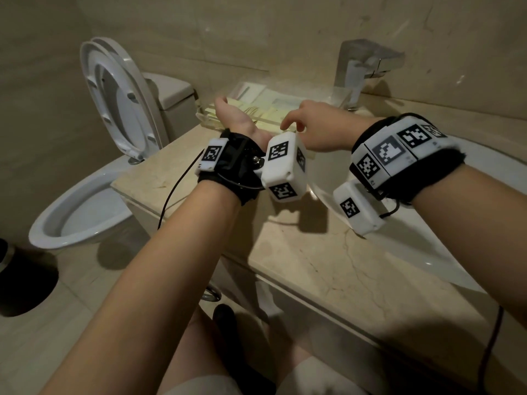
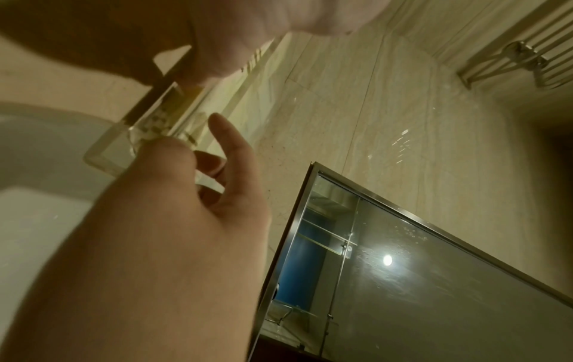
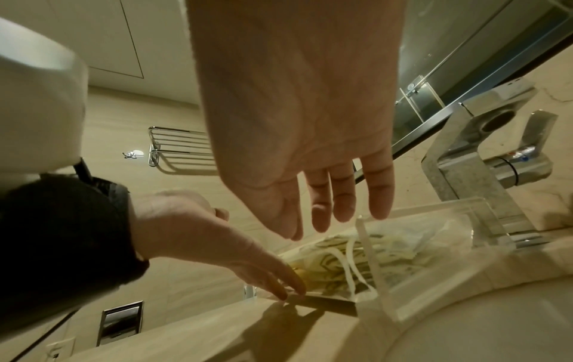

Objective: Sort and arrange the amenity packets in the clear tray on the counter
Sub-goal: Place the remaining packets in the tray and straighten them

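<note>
The clear tray (image 1: 339, 95) is seen at the back of the worktop (image 1: 299, 252), just beside the tap (image 1: 368, 67) and near the wall, and the pale yellow packets (image 1: 273, 112) are lying inside it in overlapping layers. Both hands are being brought in over its near edge. The left hand (image 1: 236, 118) is reached in from the toilet (image 1: 94, 166) side, its fingers (image 3: 279, 281) stretched flat and low along the tray's front rim, where contact with the outermost packet seems likely but cannot be confirmed. The right hand (image 1: 310, 124) is held above the packets with its grip wide and empty, fingers (image 3: 344, 198) hanging straight down and nothing pinched between them. The step in hand is judged to be an early one: the pile is being approached and steadied, and no packet has yet been lifted out (the sorting proper looks barely begun). What is called for next is a fingertip pinch on one top packet, with the tray kept steady by the left hand so it is not slid toward the basin (image 1: 427, 223). Much is obscured: the printing on the packets cannot be read, their count cannot be told, and the tray's walls are nearly lost in glare; the left fingertips are hidden from the head view.
</note>
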A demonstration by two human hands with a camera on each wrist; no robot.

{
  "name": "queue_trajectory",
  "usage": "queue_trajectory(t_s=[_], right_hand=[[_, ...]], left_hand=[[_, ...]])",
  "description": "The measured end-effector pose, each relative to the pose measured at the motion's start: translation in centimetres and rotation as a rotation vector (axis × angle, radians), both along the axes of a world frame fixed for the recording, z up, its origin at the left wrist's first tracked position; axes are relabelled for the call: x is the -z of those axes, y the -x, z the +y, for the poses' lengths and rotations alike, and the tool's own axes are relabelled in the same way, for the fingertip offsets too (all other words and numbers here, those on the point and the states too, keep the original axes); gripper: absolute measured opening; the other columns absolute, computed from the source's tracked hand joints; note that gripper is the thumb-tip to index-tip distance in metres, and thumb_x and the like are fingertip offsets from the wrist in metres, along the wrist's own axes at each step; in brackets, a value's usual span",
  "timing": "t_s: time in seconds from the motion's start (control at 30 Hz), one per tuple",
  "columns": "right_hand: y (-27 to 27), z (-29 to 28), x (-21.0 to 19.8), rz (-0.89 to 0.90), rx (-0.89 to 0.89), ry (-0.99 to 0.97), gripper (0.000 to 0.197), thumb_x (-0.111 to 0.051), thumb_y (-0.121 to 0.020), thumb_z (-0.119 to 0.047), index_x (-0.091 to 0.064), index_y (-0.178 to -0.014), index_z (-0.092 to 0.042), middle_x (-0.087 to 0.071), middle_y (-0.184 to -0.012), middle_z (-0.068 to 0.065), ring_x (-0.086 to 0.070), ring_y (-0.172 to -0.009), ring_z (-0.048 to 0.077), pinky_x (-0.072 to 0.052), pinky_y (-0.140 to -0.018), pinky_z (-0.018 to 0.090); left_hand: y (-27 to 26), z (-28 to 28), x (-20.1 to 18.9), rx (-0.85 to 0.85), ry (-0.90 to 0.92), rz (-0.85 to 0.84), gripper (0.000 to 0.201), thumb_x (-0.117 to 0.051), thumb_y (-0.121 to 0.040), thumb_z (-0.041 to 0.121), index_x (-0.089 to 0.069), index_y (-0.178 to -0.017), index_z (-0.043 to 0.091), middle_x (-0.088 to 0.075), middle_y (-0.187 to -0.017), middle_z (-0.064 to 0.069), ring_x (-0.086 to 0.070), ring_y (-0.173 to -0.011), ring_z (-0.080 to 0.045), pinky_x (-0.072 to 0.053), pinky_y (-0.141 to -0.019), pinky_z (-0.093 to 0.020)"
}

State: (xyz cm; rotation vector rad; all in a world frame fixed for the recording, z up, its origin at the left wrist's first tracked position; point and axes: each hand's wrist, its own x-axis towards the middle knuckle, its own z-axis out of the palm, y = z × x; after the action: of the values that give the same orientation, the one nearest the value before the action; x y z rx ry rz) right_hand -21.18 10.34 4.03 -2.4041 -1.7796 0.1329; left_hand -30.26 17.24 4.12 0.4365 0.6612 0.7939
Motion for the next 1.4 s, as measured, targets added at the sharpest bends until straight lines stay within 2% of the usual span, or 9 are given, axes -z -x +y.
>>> queue_trajectory(t_s=[0.23, 0.4, 0.53, 0.67, 0.83, 0.97, 1.07, 1.23, 1.4], right_hand=[[-0.3, -0.1, -0.2, 0.003, -0.013, -0.001, 0.036, -0.046, -0.094, -0.018, -0.054, -0.13, -0.018, -0.049, -0.128, 0.011, -0.05, -0.116, 0.025, -0.039, -0.092, 0.03], [-0.6, 0.2, -0.1, 0.041, -0.016, 0.004, 0.036, -0.045, -0.092, -0.013, -0.057, -0.126, -0.017, -0.053, -0.102, 0.003, -0.047, -0.091, 0.014, -0.039, -0.08, 0.026], [-0.8, 0.0, 0.0, 0.038, -0.012, -0.007, 0.036, -0.046, -0.091, -0.012, -0.06, -0.123, -0.019, -0.057, -0.119, 0.005, -0.05, -0.1, 0.017, -0.039, -0.085, 0.026], [-0.4, 0.2, -0.1, 0.022, -0.004, 0.005, 0.04, -0.044, -0.091, -0.014, -0.055, -0.13, -0.02, -0.056, -0.128, 0.006, -0.053, -0.115, 0.023, -0.042, -0.089, 0.029], [1.0, 1.2, 0.0, -0.035, -0.024, 0.055, 0.043, -0.044, -0.092, -0.013, -0.051, -0.133, -0.023, -0.056, -0.129, 0.005, -0.054, -0.115, 0.023, -0.04, -0.082, 0.027], [2.6, 3.0, 0.1, -0.192, -0.056, 0.131, 0.039, -0.043, -0.09, -0.015, -0.053, -0.128, -0.015, -0.06, -0.117, 0.009, -0.059, -0.105, 0.027, -0.05, -0.081, 0.033], [3.5, 4.3, 0.0, -0.237, -0.054, 0.213, 0.036, -0.043, -0.092, -0.016, -0.053, -0.125, -0.009, -0.059, -0.104, 0.009, -0.058, -0.092, 0.025, -0.044, -0.069, 0.032], [3.9, 4.9, 0.3, -0.256, -0.031, 0.28, 0.033, -0.042, -0.093, -0.016, -0.052, -0.124, -0.008, -0.06, -0.113, 0.01, -0.055, -0.088, 0.025, -0.04, -0.069, 0.032], [3.7, 5.3, 0.9, -0.201, 0.007, 0.334, 0.055, -0.047, -0.092, -0.016, -0.029, -0.143, -0.008, -0.055, -0.099, 0.006, -0.054, -0.087, 0.024, -0.045, -0.072, 0.033]], left_hand=[[-0.8, 0.3, 0.6, 0.014, -0.096, -0.004, 0.045, -0.027, -0.096, 0.043, -0.047, -0.109, 0.004, -0.053, -0.086, -0.016, -0.05, -0.075, -0.03, -0.042, -0.06, -0.038], [-0.5, 0.8, 1.1, 0.061, -0.083, 0.055, 0.049, -0.024, -0.098, 0.036, -0.046, -0.128, 0.004, -0.054, -0.123, -0.023, -0.053, -0.102, -0.036, -0.041, -0.082, -0.049], [1.0, 2.7, 1.8, -0.012, -0.092, 0.202, 0.049, -0.023, -0.1, 0.026, -0.038, -0.141, 0.005, -0.037, -0.146, -0.014, -0.034, -0.135, -0.03, -0.031, -0.106, -0.045], [2.7, 5.5, 2.4, -0.085, -0.073, 0.282, 0.051, -0.028, -0.099, 0.023, -0.025, -0.148, 0.007, -0.044, -0.127, -0.013, -0.046, -0.117, -0.027, -0.036, -0.1, -0.038], [3.3, 5.2, 2.2, -0.086, -0.108, 0.238, 0.047, -0.03, -0.1, 0.022, -0.03, -0.143, 0.002, -0.026, -0.15, -0.005, -0.025, -0.14, -0.02, -0.027, -0.111, -0.036], [2.9, 5.8, 2.5, 0.0, -0.181, 0.327, 0.031, -0.027, -0.099, 0.025, -0.05, -0.084, 0.01, -0.047, -0.094, -0.001, -0.044, -0.08, -0.016, -0.038, -0.079, -0.03], [2.9, 6.6, 2.6, -0.01, -0.236, 0.393, 0.035, -0.027, -0.099, 0.023, -0.045, -0.07, 0.014, -0.041, -0.077, -0.001, -0.038, -0.073, -0.015, -0.034, -0.075, -0.031], [2.4, 7.6, 3.2, 0.056, -0.248, 0.336, 0.036, -0.024, -0.098, 0.024, -0.05, -0.075, 0.013, -0.049, -0.079, -0.002, -0.042, -0.074, -0.016, -0.036, -0.07, -0.027], [1.3, 7.7, 3.0, 0.02, -0.176, 0.118, 0.047, -0.032, -0.096, 0.034, -0.052, -0.125, 0.003, -0.058, -0.122, -0.017, -0.054, -0.117, -0.028, -0.04, -0.106, -0.039]])
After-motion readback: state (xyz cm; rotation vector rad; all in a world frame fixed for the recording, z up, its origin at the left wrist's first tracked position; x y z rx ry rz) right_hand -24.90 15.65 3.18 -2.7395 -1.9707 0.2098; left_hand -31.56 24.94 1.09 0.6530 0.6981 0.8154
